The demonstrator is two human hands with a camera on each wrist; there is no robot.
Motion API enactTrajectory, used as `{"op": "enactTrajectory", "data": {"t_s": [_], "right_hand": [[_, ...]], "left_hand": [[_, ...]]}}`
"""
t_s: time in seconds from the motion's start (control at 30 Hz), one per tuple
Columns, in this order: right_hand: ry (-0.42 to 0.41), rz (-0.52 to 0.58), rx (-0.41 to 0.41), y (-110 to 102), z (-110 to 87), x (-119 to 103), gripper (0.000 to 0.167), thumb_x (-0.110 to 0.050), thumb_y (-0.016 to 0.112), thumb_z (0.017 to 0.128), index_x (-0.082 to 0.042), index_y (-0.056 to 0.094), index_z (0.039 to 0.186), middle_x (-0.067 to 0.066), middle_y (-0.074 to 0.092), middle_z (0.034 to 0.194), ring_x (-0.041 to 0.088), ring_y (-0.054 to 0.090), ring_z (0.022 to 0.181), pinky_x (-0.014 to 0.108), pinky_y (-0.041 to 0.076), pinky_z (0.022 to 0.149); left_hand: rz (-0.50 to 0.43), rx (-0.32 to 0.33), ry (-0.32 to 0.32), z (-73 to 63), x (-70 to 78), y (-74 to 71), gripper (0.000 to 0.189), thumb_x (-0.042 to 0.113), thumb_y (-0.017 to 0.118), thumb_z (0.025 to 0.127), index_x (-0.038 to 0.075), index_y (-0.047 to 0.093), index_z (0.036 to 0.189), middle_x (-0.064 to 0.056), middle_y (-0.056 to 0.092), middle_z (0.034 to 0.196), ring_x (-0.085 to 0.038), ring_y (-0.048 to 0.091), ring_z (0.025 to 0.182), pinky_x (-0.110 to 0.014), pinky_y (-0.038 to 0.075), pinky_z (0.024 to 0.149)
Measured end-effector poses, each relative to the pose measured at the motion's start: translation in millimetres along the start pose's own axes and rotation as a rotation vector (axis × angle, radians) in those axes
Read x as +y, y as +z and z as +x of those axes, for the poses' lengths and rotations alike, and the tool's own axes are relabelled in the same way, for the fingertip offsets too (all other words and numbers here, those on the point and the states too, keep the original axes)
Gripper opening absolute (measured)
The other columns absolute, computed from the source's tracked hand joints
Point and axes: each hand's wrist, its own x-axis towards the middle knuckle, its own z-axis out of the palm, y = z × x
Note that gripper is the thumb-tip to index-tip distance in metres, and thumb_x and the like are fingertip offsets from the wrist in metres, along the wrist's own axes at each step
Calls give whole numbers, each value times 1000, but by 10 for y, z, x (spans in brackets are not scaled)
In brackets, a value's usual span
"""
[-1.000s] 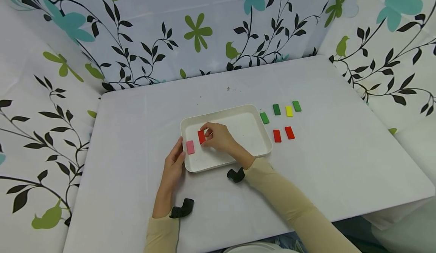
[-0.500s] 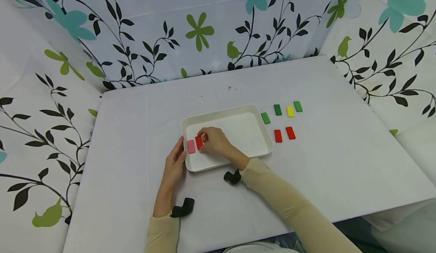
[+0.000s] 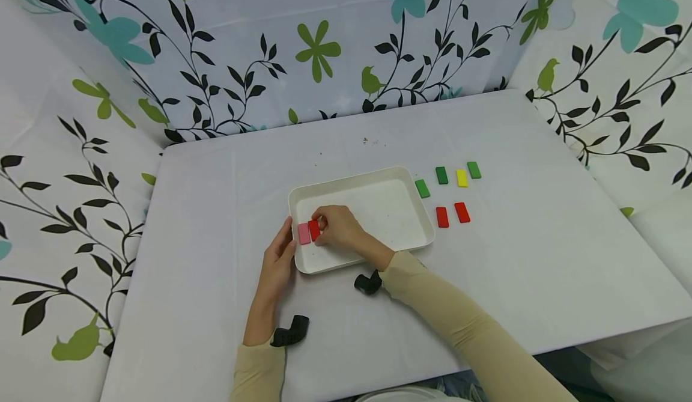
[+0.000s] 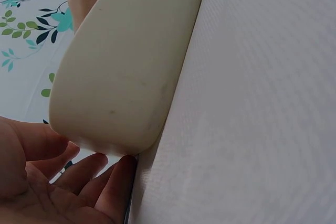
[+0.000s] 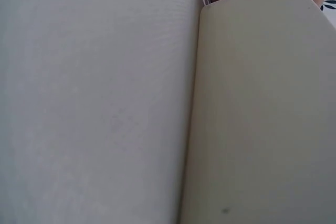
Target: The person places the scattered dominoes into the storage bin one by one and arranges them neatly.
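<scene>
Farthest beyond both hands, I see cloth (image 3: 346, 29) printed with leaves, birds and blossoms, standing behind and at the sides. Beneath the hands spreads a white-covered table (image 3: 205, 234), reaching well past them on either side. The shallow white tray (image 3: 378, 210) lies on it, its left end against the left hand (image 3: 277, 264) and the rest running out to the right, under and past the right hand (image 3: 342, 228).

My left hand feed has the fingers slightly bent and a little apart, their tips resting on the tray's outer end wall. The right hand reaches in over the tray, thumb and fingers pinching a red tile; my right wrist feed gives mostly tray wall, so I read that grip from the head view.

A black device (image 3: 291, 331) sits at the left wrist and another (image 3: 369, 283) at the right.

The pinched red tile (image 3: 313, 231) is at the right fingertips, inside the tray's left end. Just left of it lies a pink tile (image 3: 304, 234); I can't tell whether the two touch. Well off to the right of the right hand, outside the tray, lie two more red tiles (image 3: 442, 217), three green tiles (image 3: 441, 175) and a yellow tile (image 3: 462, 178).
</scene>
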Motion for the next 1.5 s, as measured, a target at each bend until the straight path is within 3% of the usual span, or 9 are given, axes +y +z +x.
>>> {"op": "enactTrajectory", "data": {"t_s": [0.63, 0.9, 1.03, 1.2, 1.5], "right_hand": [[-6, 3, -21, 21, -3, 14, 45, -9, 85, 72, -2, 66, 113, 2, 62, 80, 12, 53, 75, 20, 43, 68], [25, 38, -34, -99, -84, -15, 55, -13, 85, 74, -3, 62, 123, 4, 63, 85, 13, 53, 75, 19, 44, 68], [11, 76, -9, -287, -178, 16, 56, -14, 85, 74, -3, 62, 124, 7, 64, 89, 13, 55, 74, 19, 46, 68], [-20, 130, 58, -672, -390, 145, 54, -16, 84, 76, -2, 63, 124, 13, 65, 94, 16, 58, 78, 22, 47, 69], [49, 120, 237, -1513, -710, 706, 52, -12, 80, 81, -3, 60, 129, 20, 64, 107, 25, 60, 90, 26, 48, 74]], "left_hand": [[19, 9, 1, -2, 13, 3, 54, 5, 40, 104, 12, 26, 156, -5, 25, 162, -21, 22, 150, -41, 25, 120], [21, 10, 0, -1, 12, 7, 54, 5, 40, 104, 12, 26, 156, -6, 25, 162, -24, 21, 150, -43, 25, 119], [18, 8, -10, -7, 6, 0, 54, 7, 40, 104, 15, 26, 156, -2, 25, 162, -19, 21, 150, -40, 25, 120], [5, 8, -12, -6, 0, 7, 54, 9, 40, 105, 17, 26, 156, 2, 25, 162, -13, 19, 150, -36, 23, 121], [11, 1, -17, -16, 5, 11, 54, 9, 40, 105, 18, 25, 156, 3, 25, 162, -12, 20, 150, -36, 24, 120]]}}
